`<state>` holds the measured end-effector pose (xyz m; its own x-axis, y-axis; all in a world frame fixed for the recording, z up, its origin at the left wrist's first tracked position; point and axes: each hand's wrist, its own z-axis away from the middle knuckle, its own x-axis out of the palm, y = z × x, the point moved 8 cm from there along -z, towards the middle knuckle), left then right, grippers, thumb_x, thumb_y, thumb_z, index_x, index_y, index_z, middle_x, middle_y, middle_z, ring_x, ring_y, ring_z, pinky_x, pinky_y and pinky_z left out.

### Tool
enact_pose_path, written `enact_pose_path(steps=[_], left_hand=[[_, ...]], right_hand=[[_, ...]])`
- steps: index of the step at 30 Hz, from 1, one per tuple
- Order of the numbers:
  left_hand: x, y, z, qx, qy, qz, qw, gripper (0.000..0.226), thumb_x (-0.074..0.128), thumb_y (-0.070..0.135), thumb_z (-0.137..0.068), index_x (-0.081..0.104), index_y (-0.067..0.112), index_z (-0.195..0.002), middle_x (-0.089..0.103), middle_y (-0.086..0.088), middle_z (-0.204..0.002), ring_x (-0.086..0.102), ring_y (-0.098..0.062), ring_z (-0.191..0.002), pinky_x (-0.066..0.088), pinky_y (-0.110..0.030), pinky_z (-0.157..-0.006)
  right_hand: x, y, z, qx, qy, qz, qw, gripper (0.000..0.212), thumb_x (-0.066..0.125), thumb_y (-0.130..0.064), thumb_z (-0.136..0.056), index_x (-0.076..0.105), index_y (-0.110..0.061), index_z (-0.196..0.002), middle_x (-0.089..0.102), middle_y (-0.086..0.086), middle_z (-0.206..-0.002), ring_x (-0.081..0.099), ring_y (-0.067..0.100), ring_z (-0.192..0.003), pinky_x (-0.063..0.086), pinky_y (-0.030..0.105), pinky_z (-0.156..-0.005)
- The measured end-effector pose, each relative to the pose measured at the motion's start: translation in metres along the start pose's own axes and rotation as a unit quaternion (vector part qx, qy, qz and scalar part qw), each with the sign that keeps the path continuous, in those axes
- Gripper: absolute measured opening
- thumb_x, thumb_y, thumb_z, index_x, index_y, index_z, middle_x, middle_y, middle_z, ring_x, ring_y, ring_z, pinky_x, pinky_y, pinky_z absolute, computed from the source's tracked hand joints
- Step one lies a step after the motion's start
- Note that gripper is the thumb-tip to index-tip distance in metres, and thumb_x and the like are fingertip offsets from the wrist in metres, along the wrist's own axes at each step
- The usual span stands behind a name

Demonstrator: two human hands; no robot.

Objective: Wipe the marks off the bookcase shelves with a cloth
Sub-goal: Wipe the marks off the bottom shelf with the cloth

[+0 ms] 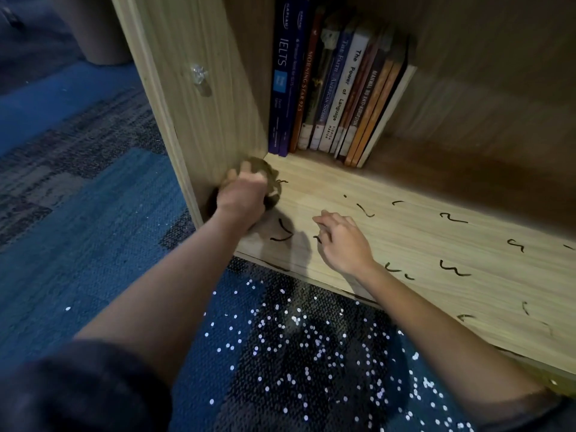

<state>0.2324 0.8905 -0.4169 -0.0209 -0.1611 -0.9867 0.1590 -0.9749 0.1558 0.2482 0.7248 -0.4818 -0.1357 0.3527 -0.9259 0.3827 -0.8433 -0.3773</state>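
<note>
While left hand (241,196) fingers grip the cloth (270,173) at the shelf (405,247) corner, right hand (343,241) fingers rest relaxed.

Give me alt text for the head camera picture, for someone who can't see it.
A person's left hand grips a bunched cloth in the left corner of a wooden bookcase shelf dotted with black marks. The right hand rests on the shelf; books stand behind.

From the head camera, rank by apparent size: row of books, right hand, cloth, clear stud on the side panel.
1. Row of books.
2. Right hand.
3. Cloth, mostly hidden under the left hand, so unsure.
4. Clear stud.
</note>
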Motion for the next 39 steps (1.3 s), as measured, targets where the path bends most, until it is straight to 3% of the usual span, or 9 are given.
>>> enact_pose_path(steps=[6,12,20,26,29,32,35,37,39], left_hand=[[0.036,-0.004,0.022,-0.015,-0.143,-0.099,0.985,0.027,0.045,0.006,-0.094,0.052,0.001,-0.120,0.055,-0.015,-0.122,0.056,-0.030,-0.109,0.047,-0.035,-0.080],[0.035,0.012,0.083,-0.030,-0.207,0.064,0.976,0.021,0.062,0.015,-0.080,0.060,0.007,-0.098,0.058,-0.005,-0.084,0.055,-0.023,-0.082,0.051,-0.031,-0.072],[0.031,-0.025,0.083,-0.111,-0.026,0.037,0.993,0.041,0.051,0.008,-0.088,0.042,0.007,-0.128,0.045,-0.015,-0.128,0.048,-0.034,-0.113,0.047,-0.042,-0.079],[0.036,0.021,0.115,0.076,0.024,0.138,0.987,0.046,0.055,0.023,-0.088,0.049,0.029,-0.134,0.053,0.004,-0.132,0.062,-0.022,-0.099,0.048,-0.027,-0.080],[0.022,-0.021,0.107,-0.036,0.116,0.181,0.976,0.053,0.058,0.021,-0.086,0.045,0.026,-0.137,0.047,0.003,-0.138,0.057,-0.022,-0.110,0.045,-0.027,-0.082],[0.039,-0.046,0.102,-0.083,0.019,0.147,0.986,0.050,0.060,0.019,-0.081,0.053,0.028,-0.130,0.054,-0.004,-0.130,0.059,-0.029,-0.103,0.051,-0.039,-0.087],[0.067,-0.012,0.116,0.010,-0.135,0.280,0.950,0.040,0.064,0.014,-0.077,0.065,0.028,-0.114,0.070,0.000,-0.101,0.065,-0.009,-0.074,0.056,-0.026,-0.070],[0.060,0.002,0.119,0.053,-0.115,0.348,0.929,0.041,0.064,0.007,-0.076,0.066,0.024,-0.114,0.069,0.004,-0.104,0.062,0.000,-0.079,0.053,-0.018,-0.076],[0.033,-0.005,0.107,0.067,0.022,0.364,0.929,0.044,0.064,0.004,-0.077,0.063,0.019,-0.118,0.063,0.004,-0.117,0.058,-0.006,-0.099,0.047,-0.022,-0.092]], right_hand=[[-0.010,-0.018,0.031,-0.045,-0.040,-0.021,0.998,0.040,0.037,-0.012,-0.096,0.044,-0.018,-0.135,0.038,0.001,-0.145,0.032,0.016,-0.134,0.018,0.030,-0.115],[0.008,-0.052,0.090,-0.117,-0.026,0.013,0.993,0.045,0.046,-0.009,-0.090,0.045,-0.015,-0.134,0.042,-0.003,-0.139,0.034,0.013,-0.131,0.009,0.018,-0.108],[0.022,-0.044,0.108,-0.136,-0.044,0.062,0.988,0.060,0.055,-0.004,-0.084,0.036,-0.012,-0.140,0.033,0.004,-0.148,0.029,0.019,-0.137,0.002,0.032,-0.111],[0.015,-0.038,0.103,-0.120,-0.058,0.024,0.991,0.055,0.045,-0.005,-0.089,0.034,-0.018,-0.142,0.027,-0.006,-0.150,0.019,0.008,-0.139,-0.007,0.013,-0.108],[0.016,-0.036,0.103,-0.115,-0.052,0.009,0.992,0.057,0.045,-0.005,-0.090,0.032,-0.023,-0.142,0.026,-0.011,-0.150,0.019,0.005,-0.138,-0.005,0.013,-0.109],[0.019,-0.034,0.104,-0.116,-0.061,-0.004,0.991,0.058,0.044,-0.004,-0.090,0.030,-0.025,-0.143,0.022,-0.015,-0.150,0.016,0.001,-0.138,-0.004,0.013,-0.110],[0.017,-0.032,0.104,-0.110,-0.063,-0.028,0.992,0.058,0.044,-0.003,-0.089,0.032,-0.023,-0.142,0.024,-0.014,-0.150,0.017,0.001,-0.138,0.001,0.017,-0.113],[0.015,-0.030,0.105,-0.109,-0.052,-0.027,0.992,0.056,0.045,-0.002,-0.088,0.036,-0.019,-0.141,0.030,-0.008,-0.149,0.022,0.006,-0.138,0.008,0.021,-0.116],[0.014,-0.028,0.107,-0.111,-0.041,-0.013,0.993,0.055,0.046,-0.002,-0.087,0.037,-0.017,-0.140,0.034,-0.004,-0.147,0.025,0.010,-0.137,0.014,0.026,-0.117]])
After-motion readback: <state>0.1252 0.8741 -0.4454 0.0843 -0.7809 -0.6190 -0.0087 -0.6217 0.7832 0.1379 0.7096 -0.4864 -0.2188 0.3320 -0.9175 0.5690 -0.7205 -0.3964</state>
